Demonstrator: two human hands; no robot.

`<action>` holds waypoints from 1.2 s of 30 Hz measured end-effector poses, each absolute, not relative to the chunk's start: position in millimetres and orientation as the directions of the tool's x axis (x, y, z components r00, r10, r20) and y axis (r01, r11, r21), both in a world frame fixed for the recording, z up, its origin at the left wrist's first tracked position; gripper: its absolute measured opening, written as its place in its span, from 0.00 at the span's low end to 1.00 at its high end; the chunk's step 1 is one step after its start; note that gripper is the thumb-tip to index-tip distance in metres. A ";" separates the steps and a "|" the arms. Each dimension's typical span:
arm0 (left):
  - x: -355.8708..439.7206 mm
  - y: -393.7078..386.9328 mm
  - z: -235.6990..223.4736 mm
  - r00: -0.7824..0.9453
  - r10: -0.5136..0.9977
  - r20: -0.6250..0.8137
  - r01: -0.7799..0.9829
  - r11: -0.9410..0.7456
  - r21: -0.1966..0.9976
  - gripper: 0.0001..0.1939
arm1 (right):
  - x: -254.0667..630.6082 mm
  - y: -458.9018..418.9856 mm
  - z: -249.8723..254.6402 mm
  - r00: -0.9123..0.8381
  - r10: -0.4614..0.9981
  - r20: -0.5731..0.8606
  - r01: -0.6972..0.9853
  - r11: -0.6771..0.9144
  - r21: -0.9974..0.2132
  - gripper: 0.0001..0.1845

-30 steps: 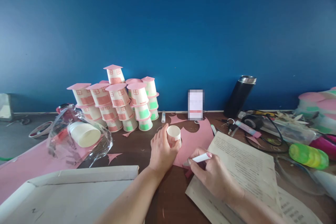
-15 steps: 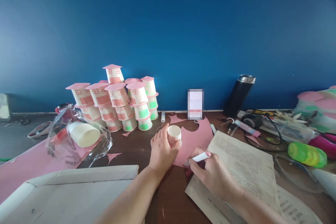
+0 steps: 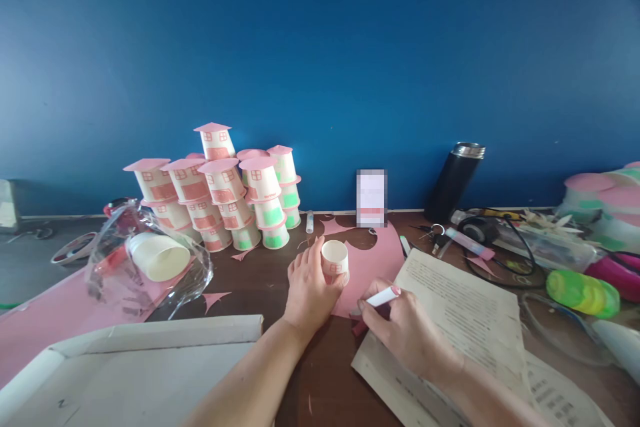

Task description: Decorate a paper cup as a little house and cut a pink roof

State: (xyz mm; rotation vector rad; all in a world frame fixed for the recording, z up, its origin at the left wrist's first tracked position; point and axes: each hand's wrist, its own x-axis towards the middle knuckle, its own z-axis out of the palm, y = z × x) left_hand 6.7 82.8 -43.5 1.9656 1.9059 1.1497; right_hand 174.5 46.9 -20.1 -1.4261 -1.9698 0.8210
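My left hand (image 3: pixel 313 280) is wrapped round a small white paper cup (image 3: pixel 335 260) with its mouth up and a red window drawn on its side. A white marker (image 3: pixel 383 297) with a pink end is gripped in my right hand (image 3: pixel 407 333), to the right of the cup and apart from it. The marker's tip points left, over the edge of a pink paper sheet (image 3: pixel 373 267) with round cut-outs. Beneath my right hand lie printed sheets (image 3: pixel 465 293). A dark red marker cap (image 3: pixel 359 328) is partly visible by the marker tip.
Stacked paper cups with pink roofs (image 3: pixel 220 180) stand at the back left. In front are a clear bag of cups (image 3: pixel 160 257) and a white box (image 3: pixel 135 360). A phone (image 3: pixel 371 198) leans on the wall. A black flask (image 3: pixel 455 180), keys (image 3: pixel 437 232) and a green bottle (image 3: pixel 583 293) are rightward.
The cup has turned and tilted slightly in my left hand, so more of the drawn window shows. My right hand and the marker have barely moved.
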 end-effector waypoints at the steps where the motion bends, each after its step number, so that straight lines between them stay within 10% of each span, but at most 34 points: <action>1: 6.8 82.9 -44.0 -0.129 0.913 0.388 0.776 -0.150 0.612 0.36 | 174.7 47.0 -20.9 -0.270 0.959 0.091 0.613 0.244 -0.752 0.09; 11: 0.3 81.0 -44.5 -0.098 0.978 0.186 0.825 -0.025 0.564 0.58 | 176.5 47.2 -19.9 -0.283 0.955 0.092 0.614 0.254 -0.747 0.08; 36: -0.6 80.5 -43.1 -0.065 0.989 0.133 0.849 -0.015 0.528 0.54 | 177.9 48.0 -16.8 -0.236 0.969 0.076 0.600 0.206 -0.773 0.09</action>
